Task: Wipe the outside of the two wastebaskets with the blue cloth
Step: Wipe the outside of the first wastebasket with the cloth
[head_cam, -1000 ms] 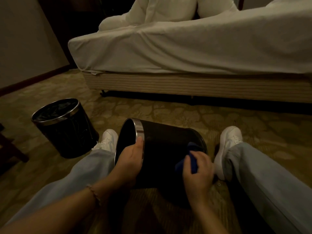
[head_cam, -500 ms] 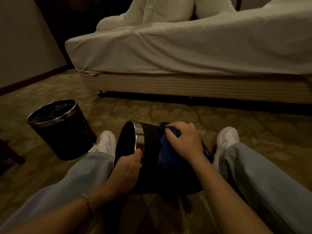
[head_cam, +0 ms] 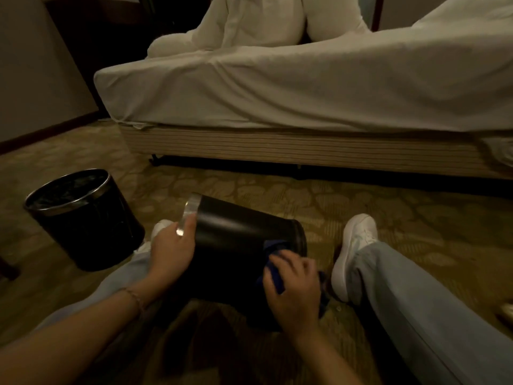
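A black wastebasket (head_cam: 238, 232) with a silver rim lies tipped on its side between my legs, its mouth facing left. My left hand (head_cam: 172, 251) grips the silver rim. My right hand (head_cam: 295, 290) grips the bunched blue cloth (head_cam: 273, 273) and presses it against the basket's near side, close to the base. A second black wastebasket (head_cam: 86, 226) with a silver rim and a dark liner stands upright on the carpet to the left.
A bed (head_cam: 305, 95) with white sheets and a striped base runs across the back. My legs in light jeans and white shoes (head_cam: 352, 251) lie either side of the tipped basket. Patterned carpet (head_cam: 277, 195) covers the floor. A wall stands at the left.
My right hand with the cloth swept from the basket's top down its near side toward the base. The basket's mouth has turned further to the left under my left hand.
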The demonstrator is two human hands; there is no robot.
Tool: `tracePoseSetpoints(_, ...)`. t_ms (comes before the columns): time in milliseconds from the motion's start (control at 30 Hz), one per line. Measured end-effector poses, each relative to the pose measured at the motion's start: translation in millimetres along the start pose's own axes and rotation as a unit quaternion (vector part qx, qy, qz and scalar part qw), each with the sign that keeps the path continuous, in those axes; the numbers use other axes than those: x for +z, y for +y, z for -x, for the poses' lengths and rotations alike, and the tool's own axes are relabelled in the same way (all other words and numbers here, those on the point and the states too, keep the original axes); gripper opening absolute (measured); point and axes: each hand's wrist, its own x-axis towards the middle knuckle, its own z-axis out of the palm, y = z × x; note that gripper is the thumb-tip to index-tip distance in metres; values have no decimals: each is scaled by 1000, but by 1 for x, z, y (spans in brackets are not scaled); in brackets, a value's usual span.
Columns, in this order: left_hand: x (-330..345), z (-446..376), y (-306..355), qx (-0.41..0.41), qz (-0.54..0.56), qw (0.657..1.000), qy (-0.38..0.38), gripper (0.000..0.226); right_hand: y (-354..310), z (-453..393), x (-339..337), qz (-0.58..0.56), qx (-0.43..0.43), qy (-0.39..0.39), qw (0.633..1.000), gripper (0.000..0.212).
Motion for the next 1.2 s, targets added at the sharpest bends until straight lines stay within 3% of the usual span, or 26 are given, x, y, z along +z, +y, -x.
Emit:
tracePoseSetpoints(133,4,-25,-7,-6,-7,1000,-12,60,-1,27,19,12,-52,29,998,26)
tracePoseSetpoints(300,13,-45,3,32,-47,998,-6,60,23,-38,7,13,44,39,998,30)
tracePoseSetpoints(467,14,-47,11,83,-47,995,-10,56,63,-119,1,-56,181,-84,978,21)
tracePoseSetpoints(600,15,-45,15,125,-42,991,-6,58,70,-119,-7,-45,181,-141,972,27)
tracePoseSetpoints(800,34,-62,43,139,-83,986,-42,59,45,-40,-34,53,130,-78,987,18)
tracePoseSetpoints(1000,49,-58,80,174,-129,974,-72,57,41,7,-33,40,187,-32,981,18)
tracePoseSetpoints(1200,70,-60,119,155,-172,969,-85,58,32,31,-23,40,174,-7,984,23)
